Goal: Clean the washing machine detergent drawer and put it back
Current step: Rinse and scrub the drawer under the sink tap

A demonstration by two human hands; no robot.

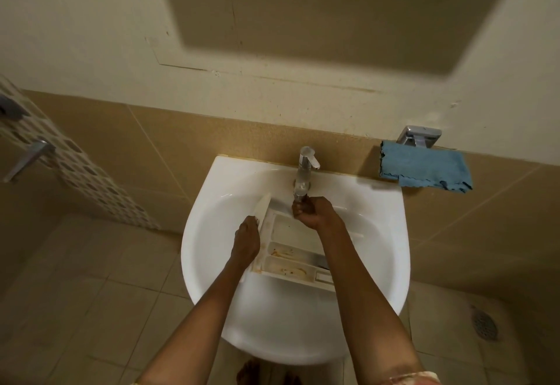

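Observation:
A white detergent drawer (288, 256) lies tilted inside the white sink (378, 248), its compartments streaked with brown residue. My left hand (247, 240) grips the drawer's left side by its front panel, which points up toward the back left. My right hand (315, 212) is closed around the far end of the drawer, right under the spout of the chrome tap (304, 172). Whether water is running cannot be made out.
A blue cloth (424, 169) hangs on a chrome holder (419, 136) on the tiled wall to the right of the sink. A chrome handle (25, 159) sticks out at the far left. A floor drain (485, 324) sits at the lower right.

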